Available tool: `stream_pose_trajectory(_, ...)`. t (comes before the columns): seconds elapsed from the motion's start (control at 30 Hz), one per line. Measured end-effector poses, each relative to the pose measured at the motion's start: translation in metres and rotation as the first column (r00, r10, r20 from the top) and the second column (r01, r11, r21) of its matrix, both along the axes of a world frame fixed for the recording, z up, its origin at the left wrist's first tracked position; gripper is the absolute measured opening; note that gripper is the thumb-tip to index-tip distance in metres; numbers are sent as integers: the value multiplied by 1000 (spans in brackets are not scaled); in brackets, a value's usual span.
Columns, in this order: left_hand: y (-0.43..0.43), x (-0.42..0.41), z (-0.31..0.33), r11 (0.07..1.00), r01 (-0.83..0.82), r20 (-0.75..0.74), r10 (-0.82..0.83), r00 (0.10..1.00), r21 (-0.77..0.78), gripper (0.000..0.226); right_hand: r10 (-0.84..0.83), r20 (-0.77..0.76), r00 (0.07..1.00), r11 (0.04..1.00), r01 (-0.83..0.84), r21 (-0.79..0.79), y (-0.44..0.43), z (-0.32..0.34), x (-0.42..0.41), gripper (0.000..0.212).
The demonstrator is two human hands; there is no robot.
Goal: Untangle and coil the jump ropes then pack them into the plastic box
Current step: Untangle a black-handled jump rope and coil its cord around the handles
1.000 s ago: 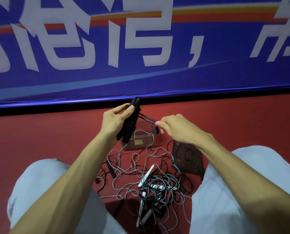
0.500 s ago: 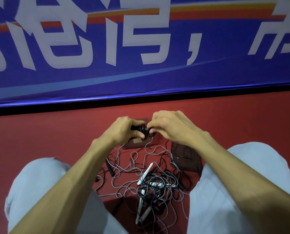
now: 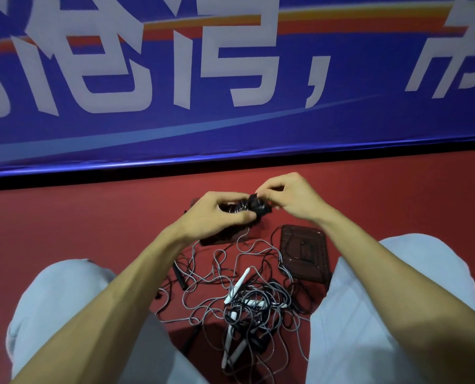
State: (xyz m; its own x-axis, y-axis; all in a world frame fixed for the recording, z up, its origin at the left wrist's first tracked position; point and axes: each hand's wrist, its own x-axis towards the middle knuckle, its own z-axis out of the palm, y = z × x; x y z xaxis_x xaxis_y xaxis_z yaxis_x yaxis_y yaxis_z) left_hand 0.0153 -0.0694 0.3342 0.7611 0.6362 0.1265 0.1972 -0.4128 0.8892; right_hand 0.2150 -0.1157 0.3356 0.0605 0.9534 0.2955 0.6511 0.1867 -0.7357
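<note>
At 6 o'clock, nearest the person, the tangled ropes [image 3: 247, 309] lie on the floor [image 3: 92, 217]. Beyond them at 12 o'clock sits the plastic box [image 3: 214, 241] (largely hidden from view), its lid [image 3: 304, 252] at 2 o'clock. Over the box, the left hand [image 3: 217, 217] curls round the black coiled rope [image 3: 254, 206]; the right hand [image 3: 291, 198] pinches its end. The end should be tucked tight before lowering, lest the coil spring open.

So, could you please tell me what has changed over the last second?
The left hand tipped the black jump rope from upright to sideways, and the right hand closed in; both now grip it together. The tangled pile, plastic box and lid stayed put.
</note>
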Motion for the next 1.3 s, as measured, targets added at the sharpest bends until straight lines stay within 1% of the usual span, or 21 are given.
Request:
stream_pose_trajectory(0.07,-2,0,5,987,-34,134,55,989,-159,21,79,-126,989,997,-76,31,-2,3,2,14)
stream_pose_trajectory(0.1,-2,1,6,974,-47,175,87,981,-219,20,110,-152,982,993,-104,47,-4,5,1,16)
stream_pose_trajectory(0.13,-2,2,7,959,-56,208,117,971,-278,18,130,-156,979,991,-123,54,-5,6,-1,20)
stream_pose_trajectory(0.2,-1,4,6,921,-87,255,195,947,-381,19,135,-112,985,991,-133,18,-6,6,-4,23)
stream_pose_trajectory(0.27,2,6,4,884,-114,294,269,917,-453,30,125,-35,992,992,-126,-22,-5,4,-8,18)
stream_pose_trajectory(0.33,3,7,3,879,-108,309,275,911,-465,37,75,56,996,997,-75,-11,-6,5,-11,15)
stream_pose_trajectory(0.37,3,8,2,884,-95,312,259,914,-458,35,38,89,995,999,-39,15,-7,7,-13,16)
stream_pose_trajectory(0.4,3,9,2,887,-88,315,252,915,-453,31,2,89,996,999,-6,45,-8,8,-15,19)
stream_pose_trajectory(0.43,3,10,2,887,-94,319,260,912,-453,28,-29,43,999,997,26,71,-8,10,-17,22)
stream_pose_trajectory(0.5,3,11,2,880,-127,313,293,903,-457,27,-70,-151,986,990,88,111,-8,11,-21,24)
stream_pose_trajectory(0.6,4,12,1,878,-133,315,302,900,-460,27,-81,-436,896,977,157,141,-5,12,-24,34)
stream_pose_trajectory(0.63,3,12,1,878,-125,322,297,899,-461,28,-66,-503,862,976,160,146,-5,12,-26,39)
stream_pose_trajectory(0.7,3,13,2,879,-113,326,288,901,-464,30,-48,-571,819,969,178,174,-4,11,-31,44)
stream_pose_trajectory(0.8,3,14,5,868,-100,325,287,901,-487,30,-55,-604,795,943,240,230,-3,10,-38,41)
stream_pose_trajectory(0.9,0,14,6,849,-72,320,275,907,-523,30,-27,-632,774,918,270,292,-2,9,-42,38)
stream_pose_trajectory(1.03,-7,16,4,781,8,323,249,913,-624,38,-34,-609,792,891,300,340,-2,8,-44,46)
stream_pose_trajectory(1.13,-9,17,6,751,48,354,252,901,-658,44,-27,-598,801,862,322,393,-4,12,-44,38)
stream_pose_trajectory(1.23,-10,17,7,775,66,383,234,893,-628,42,-24,-604,797,828,355,435,-4,13,-40,38)
stream_pose_trajectory(1.3,-11,17,7,809,75,385,194,902,-583,37,-54,-570,820,793,382,474,-3,11,-37,35)
